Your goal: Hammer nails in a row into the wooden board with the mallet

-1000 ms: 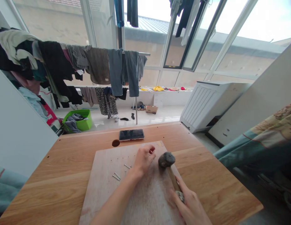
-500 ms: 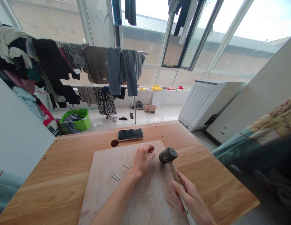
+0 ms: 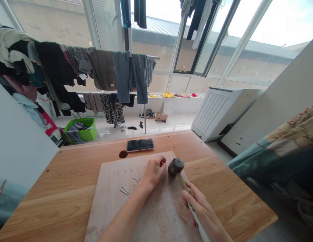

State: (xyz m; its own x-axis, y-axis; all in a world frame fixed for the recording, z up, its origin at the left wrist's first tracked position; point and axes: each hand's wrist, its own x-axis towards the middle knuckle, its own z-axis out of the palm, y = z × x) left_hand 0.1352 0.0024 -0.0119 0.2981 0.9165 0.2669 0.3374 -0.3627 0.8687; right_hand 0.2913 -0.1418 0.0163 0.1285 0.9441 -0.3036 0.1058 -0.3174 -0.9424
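My right hand (image 3: 200,205) grips the handle of a mallet (image 3: 176,167) with a dark head and a pale lower grip. The mallet head is close to the right of my left hand (image 3: 154,170). My left hand is closed in a pinch near the far right part of a wooden board (image 3: 108,208); what its fingers hold is too small to make out. Several loose nails (image 3: 124,190) lie on the board left of my left wrist. A row of small dark marks (image 3: 125,170) runs across the board's far part.
The board rests on a wooden table (image 3: 55,188). A phone (image 3: 140,145) lies beyond the board, beside a round hole (image 3: 123,154). Past the table's far edge are a green basin (image 3: 89,132), a rack of hanging clothes (image 3: 103,70) and a white ribbed cabinet (image 3: 212,111).
The mallet head has moved a little left, nearer my left hand, and my right hand has shifted with it. My left hand and the nails have stayed in place.
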